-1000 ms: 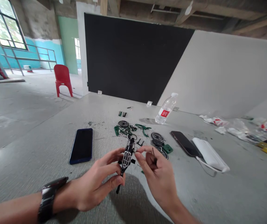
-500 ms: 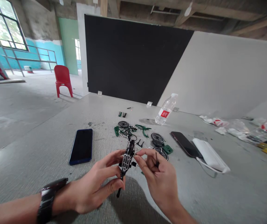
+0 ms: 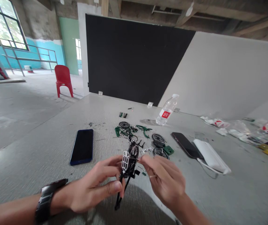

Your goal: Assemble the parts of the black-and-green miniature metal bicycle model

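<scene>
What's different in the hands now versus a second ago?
The black model bicycle has turned in the left hand, baring its spoked wheel; its lower end dipped slightly. The right hand rolled over, back upward; the dark stick upright among its fingers no longer shows there, and a thin rod now runs from its fingertips to the wheel. Unchanged: left hand's hold, bottle, phones.

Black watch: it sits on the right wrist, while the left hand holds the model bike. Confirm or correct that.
Wrong wrist: the head view shows the black watch on the left wrist. The left hand does hold the model bike.
</scene>
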Demonstrator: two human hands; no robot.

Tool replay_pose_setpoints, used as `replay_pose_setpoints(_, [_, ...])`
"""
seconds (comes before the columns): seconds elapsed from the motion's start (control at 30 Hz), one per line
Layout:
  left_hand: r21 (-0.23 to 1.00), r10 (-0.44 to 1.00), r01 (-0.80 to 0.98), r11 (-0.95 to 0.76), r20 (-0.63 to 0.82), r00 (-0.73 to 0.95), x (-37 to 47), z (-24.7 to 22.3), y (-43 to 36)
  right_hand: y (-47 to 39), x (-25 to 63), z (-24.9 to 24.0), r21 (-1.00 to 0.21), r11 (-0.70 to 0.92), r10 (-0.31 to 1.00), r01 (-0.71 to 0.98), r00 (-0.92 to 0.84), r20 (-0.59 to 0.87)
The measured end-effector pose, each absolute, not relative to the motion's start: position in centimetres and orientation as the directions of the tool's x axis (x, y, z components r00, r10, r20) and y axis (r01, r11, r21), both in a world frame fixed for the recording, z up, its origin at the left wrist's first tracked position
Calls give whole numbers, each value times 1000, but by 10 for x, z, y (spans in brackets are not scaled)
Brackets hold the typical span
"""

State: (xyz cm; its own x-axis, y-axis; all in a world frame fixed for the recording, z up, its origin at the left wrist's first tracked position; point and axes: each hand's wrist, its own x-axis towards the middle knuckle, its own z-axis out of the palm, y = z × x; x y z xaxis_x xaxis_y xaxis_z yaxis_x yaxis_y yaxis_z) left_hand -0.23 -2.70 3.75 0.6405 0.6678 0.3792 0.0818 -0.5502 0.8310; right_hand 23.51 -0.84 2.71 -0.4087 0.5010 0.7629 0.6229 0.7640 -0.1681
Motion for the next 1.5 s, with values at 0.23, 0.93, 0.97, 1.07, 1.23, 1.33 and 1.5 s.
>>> replay_pose_setpoints(0.23, [894,720,-3,-448,363,591,-1,30,-27,-1,240,29,-123,774,486,622,-457,745])
replay_pose_setpoints(0.93, [981,763,-101,-166,193,617,3,32,-17,2,240,32,-18,774,456,633,-537,710])
replay_pose_setpoints(0.97, [980,762,-98,-175,198,616,4,32,-17,2,239,29,-85,758,508,646,-505,698])
replay_pose_setpoints(1.07, [976,761,-85,-199,208,614,4,33,-18,3,236,20,-156,727,570,668,-461,680])
replay_pose_setpoints(1.23, [977,786,13,-212,162,596,3,27,-17,2,233,19,-183,698,600,693,-425,678])
replay_pose_setpoints(1.33, [970,794,29,-240,179,580,2,26,-17,1,230,20,-226,677,636,700,-403,658])
replay_pose_setpoints(1.5, [965,794,39,-257,188,578,4,30,-18,-1,221,23,-392,549,764,738,-254,593])
